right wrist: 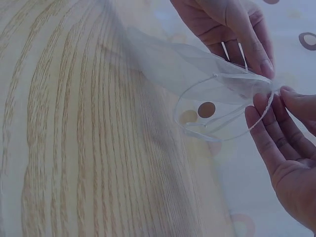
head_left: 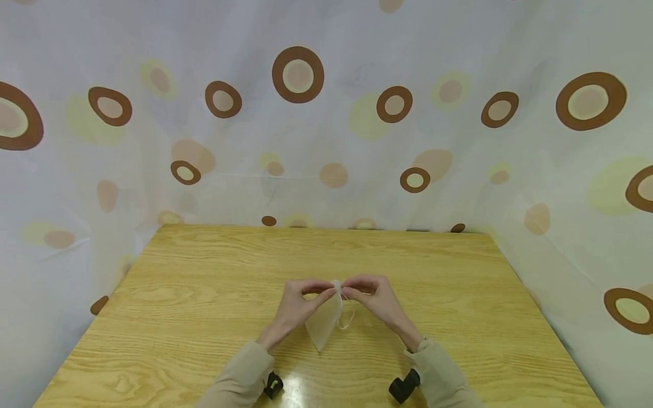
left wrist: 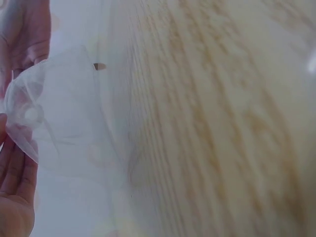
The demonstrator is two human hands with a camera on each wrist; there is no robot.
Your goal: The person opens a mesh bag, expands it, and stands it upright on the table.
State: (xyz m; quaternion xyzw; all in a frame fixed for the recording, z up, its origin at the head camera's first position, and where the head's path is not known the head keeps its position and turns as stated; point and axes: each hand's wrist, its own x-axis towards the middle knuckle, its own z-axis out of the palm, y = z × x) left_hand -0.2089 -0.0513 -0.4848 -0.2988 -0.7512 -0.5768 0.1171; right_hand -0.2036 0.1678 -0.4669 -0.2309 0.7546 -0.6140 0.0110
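A small sheer white drawstring pouch (head_left: 322, 324) hangs by its gathered mouth between both hands, its lower corner pointing down over the table. My left hand (head_left: 298, 303) pinches the mouth from the left with thumb and fingers. From the other side, my right hand (head_left: 380, 296) pinches the same gathered edge, its fingertips close to the left ones. A thin white drawstring (right wrist: 213, 139) loops down loosely beside the pouch in the right wrist view. Through the fabric in the left wrist view shows a pale round spot (left wrist: 33, 115), blurred.
Under the hands lies a wood-grain table (head_left: 204, 272). A white curtain (head_left: 316, 136) with brown and pastel circles stands behind the table and along its sides. Black wrist devices (head_left: 403, 387) sit at both beige sleeves (head_left: 442, 371).
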